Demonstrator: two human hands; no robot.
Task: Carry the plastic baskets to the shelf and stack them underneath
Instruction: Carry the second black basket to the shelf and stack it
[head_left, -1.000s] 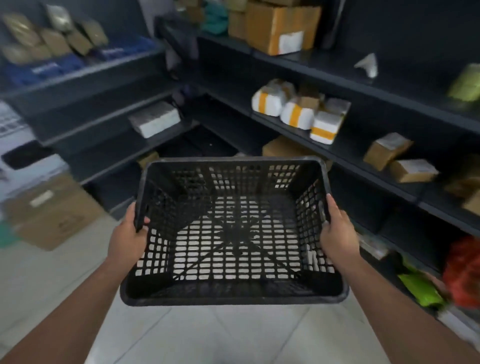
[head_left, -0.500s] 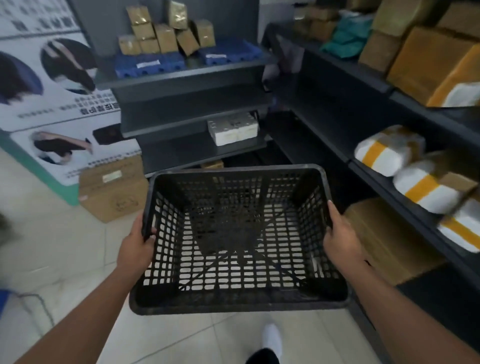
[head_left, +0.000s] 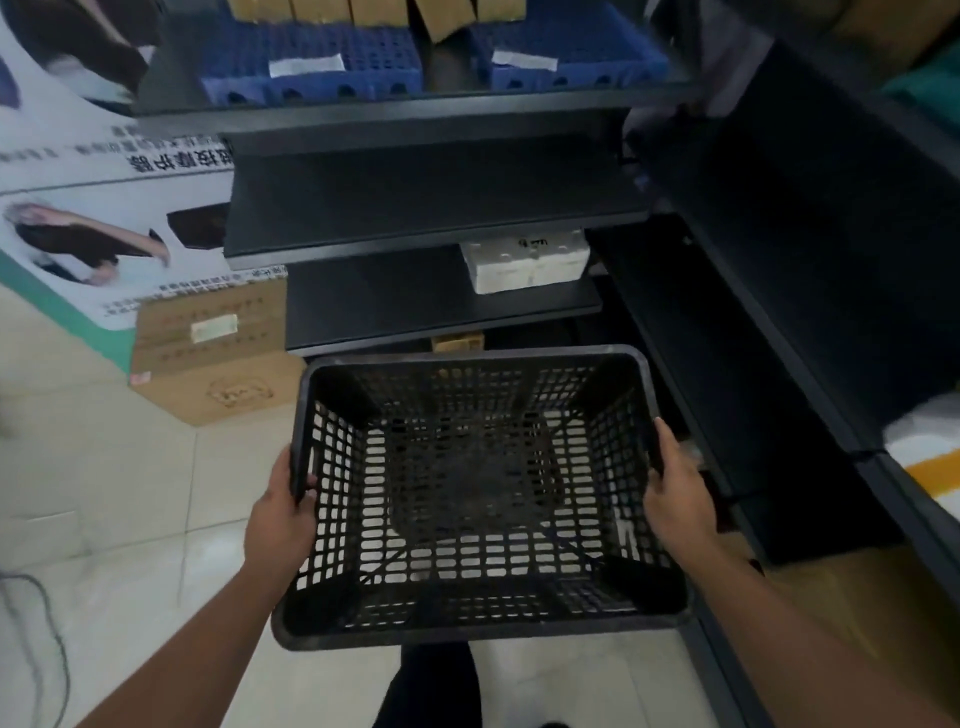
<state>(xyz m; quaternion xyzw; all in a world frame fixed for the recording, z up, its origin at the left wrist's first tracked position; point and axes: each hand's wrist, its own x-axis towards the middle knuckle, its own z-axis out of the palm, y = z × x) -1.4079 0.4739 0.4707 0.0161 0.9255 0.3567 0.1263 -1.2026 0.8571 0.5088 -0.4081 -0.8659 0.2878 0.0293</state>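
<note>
- Two hands hold one black basket (head_left: 483, 499) in the air, above the pale floor (head_left: 104, 493) and just in front of the dark shelf (head_left: 431, 208).
- Left hand (head_left: 283, 512) is clamped on the left rim; the fingers curl inside through the wall, the thumb stays outside.
- Right hand (head_left: 675, 493) is clamped on the right rim, in the same height; its fingertips are hidden behind the wall.
- Basket is open side up and nothing lies in it; through its holes the floor shows pale.
- Lowest space under the shelf is dark and mostly covered by the basket; only a small brown thing (head_left: 457, 342) shows there, and I cannot tell what it is.
- White box (head_left: 527, 260) sits on the low board, its back part hidden under the board above.
- Blue crates (head_left: 322, 67) stand on the top board, cut by the frame edge, with brown packs inside.
- Carton (head_left: 213, 358) stands on the floor left of the shelf, against a poster (head_left: 78, 208) which is blurred.
- Second shelf (head_left: 779, 260) at the right is very dark; a white parcel with an orange band (head_left: 930, 457) is cut off at the edge.
- Dark trouser leg (head_left: 431, 686) shows below the basket.
</note>
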